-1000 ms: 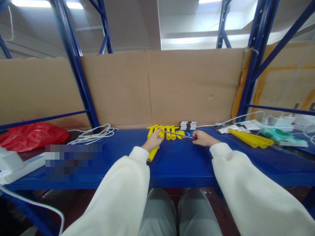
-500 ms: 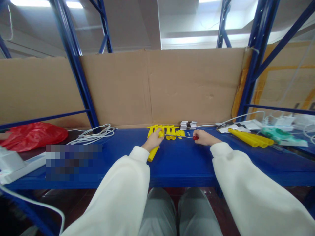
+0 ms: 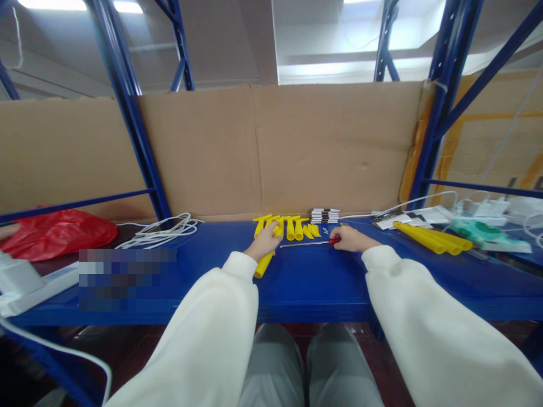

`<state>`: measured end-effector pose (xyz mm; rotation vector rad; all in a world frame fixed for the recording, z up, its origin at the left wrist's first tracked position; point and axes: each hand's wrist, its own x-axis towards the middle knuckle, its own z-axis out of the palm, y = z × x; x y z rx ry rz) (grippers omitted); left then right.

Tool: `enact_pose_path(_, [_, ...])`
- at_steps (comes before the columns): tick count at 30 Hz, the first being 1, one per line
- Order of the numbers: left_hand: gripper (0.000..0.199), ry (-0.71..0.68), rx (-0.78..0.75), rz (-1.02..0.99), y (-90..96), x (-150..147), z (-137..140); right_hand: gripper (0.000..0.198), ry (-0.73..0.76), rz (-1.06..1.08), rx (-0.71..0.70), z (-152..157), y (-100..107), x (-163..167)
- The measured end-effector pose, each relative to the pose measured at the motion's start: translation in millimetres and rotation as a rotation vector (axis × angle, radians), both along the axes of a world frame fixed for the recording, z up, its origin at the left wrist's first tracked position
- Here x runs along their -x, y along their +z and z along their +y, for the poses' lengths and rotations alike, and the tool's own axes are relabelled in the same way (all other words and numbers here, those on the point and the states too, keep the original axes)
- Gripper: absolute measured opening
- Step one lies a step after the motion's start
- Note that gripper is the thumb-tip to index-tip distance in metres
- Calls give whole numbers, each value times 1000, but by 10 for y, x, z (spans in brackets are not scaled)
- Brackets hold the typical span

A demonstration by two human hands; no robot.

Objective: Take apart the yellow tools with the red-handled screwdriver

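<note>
My left hand is closed around a yellow plastic tube, whose wide end sticks out below the palm toward me. In my right hand is a screwdriver, gripped by its red handle. Its long metal shaft points left across the blue tabletop, with the tip just right of my left hand and apart from the tube. Behind the shaft, several yellow T-shaped pieces stand in a row. Small flat yellow pieces lie at their right, in front of a stack of white-and-dark small packs.
More yellow tubes lie at the right, beside a green-and-white packet. Coiled white cable, a red plastic bag and a white power strip are at the left. A cardboard panel stands behind the blue tabletop.
The screwdriver's shaft has swung toward me, its tip now off the yellow tube. My right hand has shifted slightly left. My left hand stays in place on the tube.
</note>
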<state>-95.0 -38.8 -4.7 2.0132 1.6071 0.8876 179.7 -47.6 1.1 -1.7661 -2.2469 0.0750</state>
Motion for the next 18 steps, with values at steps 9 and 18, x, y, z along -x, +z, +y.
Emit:
enact_pose_path(9, [58, -9, -3, -16, -1, 0, -5, 20, 145, 229, 81, 83, -50, -43])
enact_pose_path(18, [58, -2, 12, -18, 42, -27, -71, 21, 199, 296, 54, 123, -92, -40])
